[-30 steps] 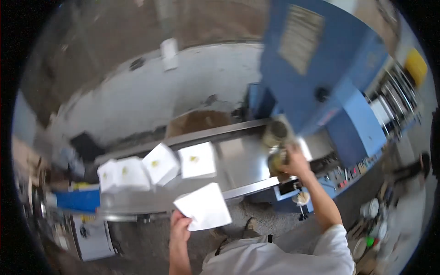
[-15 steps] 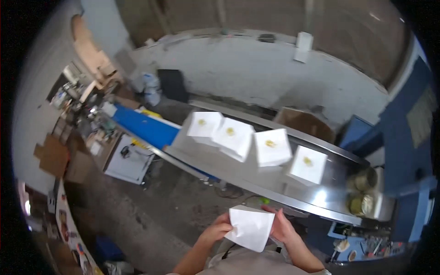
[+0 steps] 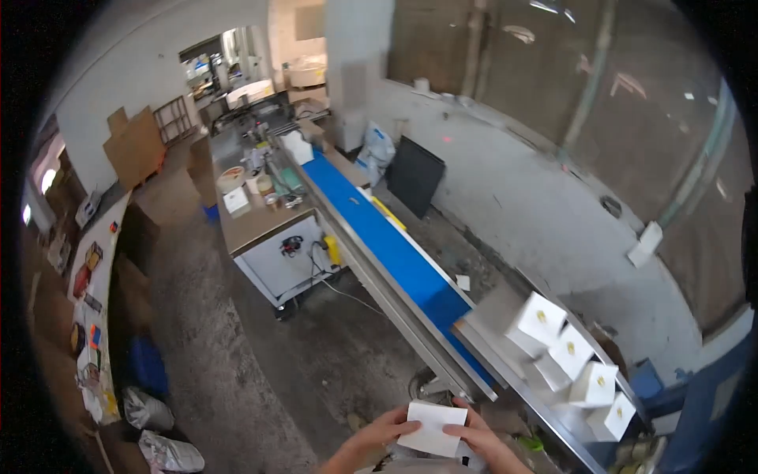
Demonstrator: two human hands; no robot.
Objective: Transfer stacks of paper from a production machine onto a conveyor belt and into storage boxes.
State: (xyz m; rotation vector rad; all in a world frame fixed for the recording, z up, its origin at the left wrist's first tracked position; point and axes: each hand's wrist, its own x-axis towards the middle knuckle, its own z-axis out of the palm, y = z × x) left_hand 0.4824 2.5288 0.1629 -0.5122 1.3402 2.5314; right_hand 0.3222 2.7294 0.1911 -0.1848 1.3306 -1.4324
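Observation:
A plain white box [image 3: 433, 428] is held low in front of my body. My left hand [image 3: 387, 429] grips its left side, the thumb lying on the near face. My right hand [image 3: 476, 430] holds the opposite side, also with its thumb on that face; the other fingers are partly hidden behind the box. Beyond and to the right, several white boxes [image 3: 571, 351] with a small gold mark on top stand in a row on the metal end [image 3: 505, 332] of a conveyor.
The blue conveyor belt [image 3: 379, 229] runs away to the far left, with another white item [image 3: 298, 147] at its far end. Beside it stands a cluttered workbench [image 3: 276, 265]. A long table [image 3: 110, 332] with small goods lines the left. A black panel [image 3: 416, 175] leans against the wall.
My view has swung left, bringing the whole belt and workbench into sight. The box stays in both hands; its face now sits more level, with both thumbs resting on it.

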